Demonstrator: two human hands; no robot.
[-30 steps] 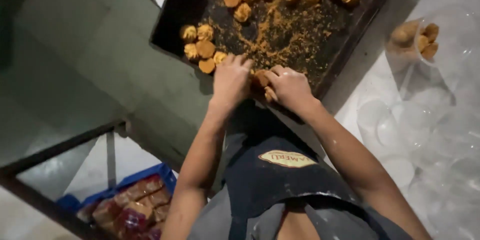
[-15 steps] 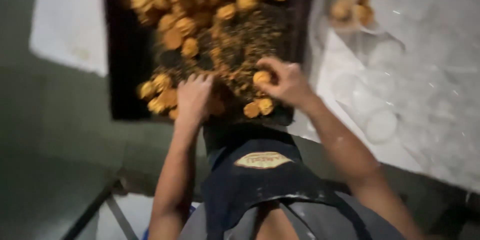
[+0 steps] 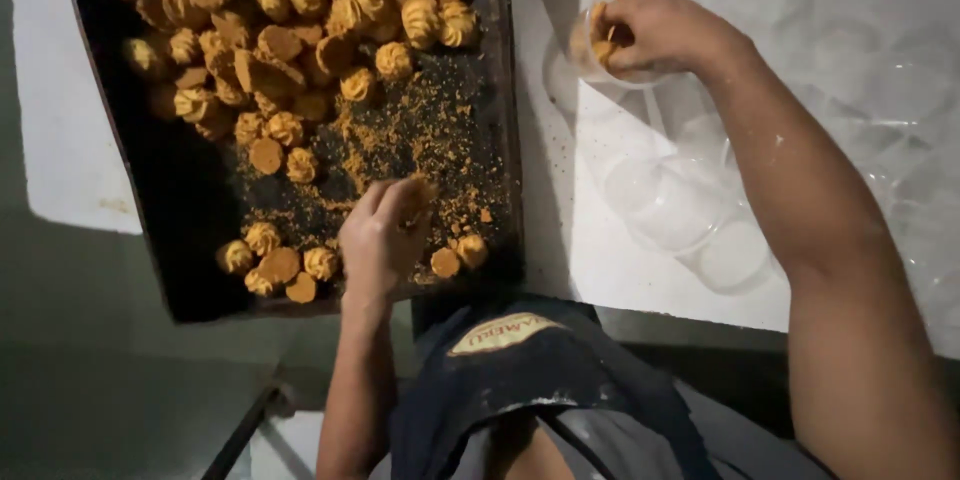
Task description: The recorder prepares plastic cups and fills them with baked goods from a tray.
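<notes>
A dark baking tray (image 3: 180, 240) holds many golden swirled cookies (image 3: 300, 30) and loose brown crumbs (image 3: 420, 140). My left hand (image 3: 385, 235) rests on the tray's near part with its fingers curled around a cookie, beside a few loose cookies (image 3: 455, 255). My right hand (image 3: 660, 30) reaches over a clear plastic cup (image 3: 600, 50) on the white table to the right, its fingers closed on cookies inside the cup's mouth.
Several empty clear plastic cups (image 3: 690, 205) stand on the white table (image 3: 570, 250) right of the tray. A white sheet (image 3: 65, 140) lies left of the tray. My dark apron (image 3: 510, 380) fills the bottom middle.
My right hand has left the tray's near edge and moved right to the clear cup, carrying cookies. My left hand stays on the tray. The view has shifted.
</notes>
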